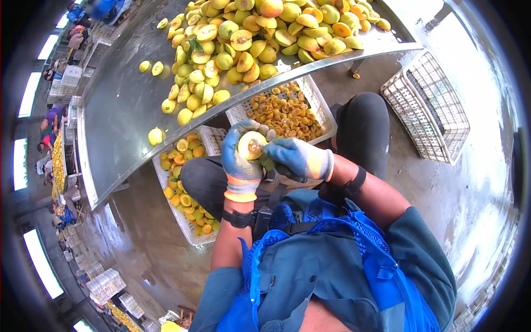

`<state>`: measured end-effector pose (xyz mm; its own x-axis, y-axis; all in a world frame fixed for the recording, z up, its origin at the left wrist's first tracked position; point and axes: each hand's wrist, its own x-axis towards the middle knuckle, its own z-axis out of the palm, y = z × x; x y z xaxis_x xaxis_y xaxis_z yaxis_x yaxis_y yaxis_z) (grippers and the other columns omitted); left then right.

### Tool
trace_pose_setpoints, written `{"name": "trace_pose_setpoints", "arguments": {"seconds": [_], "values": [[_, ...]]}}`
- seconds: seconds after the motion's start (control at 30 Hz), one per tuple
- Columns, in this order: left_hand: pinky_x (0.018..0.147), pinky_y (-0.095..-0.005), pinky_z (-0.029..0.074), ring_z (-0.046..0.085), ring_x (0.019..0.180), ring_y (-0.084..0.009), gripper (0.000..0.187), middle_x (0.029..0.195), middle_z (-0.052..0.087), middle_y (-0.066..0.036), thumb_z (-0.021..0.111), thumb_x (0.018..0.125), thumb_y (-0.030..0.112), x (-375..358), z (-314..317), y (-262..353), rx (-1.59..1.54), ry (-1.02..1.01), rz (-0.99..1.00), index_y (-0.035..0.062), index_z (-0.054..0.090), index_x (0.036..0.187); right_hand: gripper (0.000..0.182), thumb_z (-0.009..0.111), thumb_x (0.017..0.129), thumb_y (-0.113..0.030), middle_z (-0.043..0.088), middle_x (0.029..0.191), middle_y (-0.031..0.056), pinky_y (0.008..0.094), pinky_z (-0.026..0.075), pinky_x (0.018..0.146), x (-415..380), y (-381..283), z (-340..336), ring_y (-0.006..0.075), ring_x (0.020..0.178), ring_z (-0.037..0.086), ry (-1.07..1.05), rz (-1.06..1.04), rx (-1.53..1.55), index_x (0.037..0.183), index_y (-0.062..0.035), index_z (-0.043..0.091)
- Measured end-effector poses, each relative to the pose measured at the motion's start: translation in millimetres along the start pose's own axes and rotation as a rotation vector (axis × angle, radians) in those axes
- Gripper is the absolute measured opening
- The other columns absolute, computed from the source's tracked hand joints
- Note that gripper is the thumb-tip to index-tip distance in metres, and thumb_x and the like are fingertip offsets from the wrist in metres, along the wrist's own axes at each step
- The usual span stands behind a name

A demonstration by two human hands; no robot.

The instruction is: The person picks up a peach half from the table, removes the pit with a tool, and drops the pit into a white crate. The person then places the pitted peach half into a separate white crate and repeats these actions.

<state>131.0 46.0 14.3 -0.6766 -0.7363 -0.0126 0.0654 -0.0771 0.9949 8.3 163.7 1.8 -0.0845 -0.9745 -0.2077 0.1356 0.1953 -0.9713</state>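
My left hand [238, 160], in a blue-and-grey work glove, is closed around a yellow peach half [251, 145], its cut face and brown centre turned up. Against the right side of that fruit my right hand [297, 159], gloved alike, has its fingers curled. What it grips is mostly hidden; a small dark piece shows below the fingers. Just beyond both hands stands a white crate [332, 128] of small brown-orange peach pieces or pits. Beside my left knee, another white crate [192, 239] holds peach halves.
A metal table [121, 119] with a raised edge spans the front, bearing a large heap of peach halves [243, 41]. On the wet floor to the right sits a white plastic crate [423, 105]. Other people [52, 119] and stacked crates [106, 285] line the far left.
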Motion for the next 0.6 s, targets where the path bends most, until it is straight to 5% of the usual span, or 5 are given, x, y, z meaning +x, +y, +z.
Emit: {"name": "trace_pose_setpoints", "arguments": {"seconds": [0.1, 0.3, 0.33, 0.5, 0.6], "values": [[0.085, -0.0411, 0.061, 0.071, 0.087, -0.0282, 0.040, 0.097, 0.071, -0.016, 0.051, 0.105, 0.039, -6, 0, -13, -0.297, 0.188, -0.146, 0.0001, 0.062, 0.107, 0.045, 0.052, 0.109, -0.041, 0.067, 0.084, 0.0041, 0.0324, 0.052, 0.069, 3, -14, 4, 0.0128, 0.075, 0.060, -0.028, 0.318, 0.340, 0.108, 0.0000, 0.068], [0.072, -0.0363, 0.059, 0.068, 0.073, -0.0251, 0.051, 0.083, 0.069, -0.013, 0.043, 0.108, 0.051, -4, 6, -20, -0.449, 0.406, -0.272, 0.0057, 0.063, 0.098, 0.039, 0.049, 0.110, -0.034, 0.069, 0.090, 0.0102, 0.0351, 0.054, 0.074, 12, 26, 12, 0.0185, 0.079, 0.065, -0.025, -0.093, -0.137, 0.116, 0.0014, 0.065], [0.071, -0.0367, 0.059, 0.068, 0.072, -0.0255, 0.050, 0.082, 0.069, -0.013, 0.042, 0.108, 0.050, -2, 9, -20, -0.422, 0.450, -0.277, 0.0056, 0.063, 0.097, 0.040, 0.049, 0.110, -0.032, 0.072, 0.096, 0.0157, 0.0390, 0.055, 0.082, 8, 0, 10, 0.0238, 0.087, 0.068, -0.027, 0.080, -0.120, 0.119, 0.0044, 0.063], [0.071, -0.0343, 0.058, 0.067, 0.073, -0.0217, 0.052, 0.083, 0.068, -0.009, 0.042, 0.109, 0.053, -2, 13, -30, -0.373, 0.512, -0.288, 0.0062, 0.061, 0.097, 0.046, 0.047, 0.109, -0.037, 0.072, 0.097, 0.0229, 0.0436, 0.057, 0.078, 7, 9, 6, 0.0350, 0.087, 0.073, -0.025, -0.189, -0.372, 0.122, 0.0053, 0.059], [0.071, -0.0330, 0.056, 0.065, 0.073, -0.0209, 0.046, 0.083, 0.068, -0.010, 0.044, 0.109, 0.046, -8, 22, -26, -0.312, 0.537, -0.168, 0.0044, 0.062, 0.098, 0.045, 0.047, 0.109, -0.036, 0.072, 0.097, 0.0248, 0.0439, 0.058, 0.078, 12, 10, 4, 0.0371, 0.087, 0.072, -0.031, -0.036, -0.210, 0.122, 0.0051, 0.060]]}}
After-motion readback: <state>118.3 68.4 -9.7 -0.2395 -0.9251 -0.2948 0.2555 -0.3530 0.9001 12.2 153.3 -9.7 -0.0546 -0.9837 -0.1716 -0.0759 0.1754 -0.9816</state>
